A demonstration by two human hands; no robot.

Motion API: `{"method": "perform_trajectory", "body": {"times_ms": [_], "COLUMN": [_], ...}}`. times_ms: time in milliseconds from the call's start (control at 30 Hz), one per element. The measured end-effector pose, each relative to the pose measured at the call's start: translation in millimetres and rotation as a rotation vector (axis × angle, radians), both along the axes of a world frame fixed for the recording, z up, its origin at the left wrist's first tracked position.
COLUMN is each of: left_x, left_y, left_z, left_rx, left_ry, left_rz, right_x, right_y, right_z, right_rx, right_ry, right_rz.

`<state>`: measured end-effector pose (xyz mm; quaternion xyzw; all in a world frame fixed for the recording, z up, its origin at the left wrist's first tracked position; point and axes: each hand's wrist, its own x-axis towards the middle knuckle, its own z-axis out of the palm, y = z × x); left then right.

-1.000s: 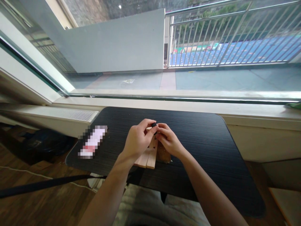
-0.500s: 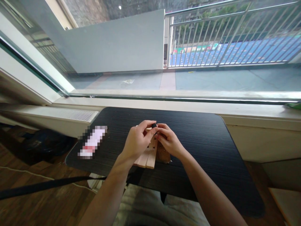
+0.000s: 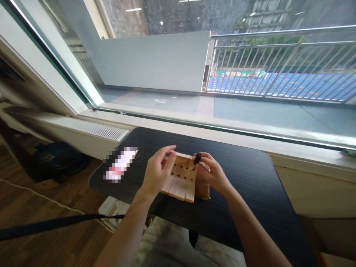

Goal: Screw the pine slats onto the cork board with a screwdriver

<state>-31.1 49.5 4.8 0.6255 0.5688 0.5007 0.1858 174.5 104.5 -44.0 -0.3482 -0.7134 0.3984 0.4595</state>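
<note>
Slatted pale wooden pieces (image 3: 180,187), marked with several small dark dots, lie side by side on the black table. Along their right side is a brown block (image 3: 202,188), partly hidden by my right hand. My right hand (image 3: 214,172) pinches a small black piece (image 3: 197,158) above the upper right corner of the wood; its exact kind is unclear. Over the left part of the slats hovers my left hand (image 3: 157,170), with thumb and fingers apart and nothing visible between them.
A blurred-out white and red flat item (image 3: 121,165) lies on the left of the black table (image 3: 244,207). Beyond the far edge are a windowsill (image 3: 222,139) and a large window. A dark strap (image 3: 61,222) crosses at lower left.
My hands have moved apart, uncovering more of the wooden slats. The black piece, formerly between both hands, is now in my right hand alone. The camera view has shifted.
</note>
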Motion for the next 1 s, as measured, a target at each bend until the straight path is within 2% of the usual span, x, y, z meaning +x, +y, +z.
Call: {"method": "perform_trajectory", "body": {"times_ms": [100,200,267,367,433,500,633,800,1000], "left_x": [-32,-56,-65,-69,-68,-64,-58,-57,-66], "left_y": [-16,-29,-34,-37,-36,-34,-27,-21,-27], "left_z": [-21.5,-45.9,-59.7,-72.5,-75.6,-75.8,-74.6,-74.7,-72.5], "left_rx": [-0.086,-0.21,-0.27,-0.324,-0.365,-0.395,-0.451,-0.481,-0.334], "left_ry": [-0.072,0.141,0.26,0.349,0.406,0.462,0.545,0.574,0.343], "left_rz": [0.146,0.215,0.209,0.186,0.177,0.167,0.161,0.173,0.207], "right_x": [7,20,31,47,56,62,63,62,63], "right_y": [-2,-10,-20,-37,-47,-56,-62,-62,-65], "right_z": [12.9,14.6,5.0,-19.6,-34.9,-44.9,-50.8,-55.0,-59.6], "right_rx": [-0.101,-0.3,-0.417,-0.565,-0.605,-0.626,-0.592,-0.545,-0.53], "right_ry": [0.171,0.491,0.618,0.581,0.566,0.571,0.603,0.529,0.51], "right_rz": [-0.062,-0.211,-0.292,-0.449,-0.561,-0.603,-0.592,-0.561,-0.541]}}
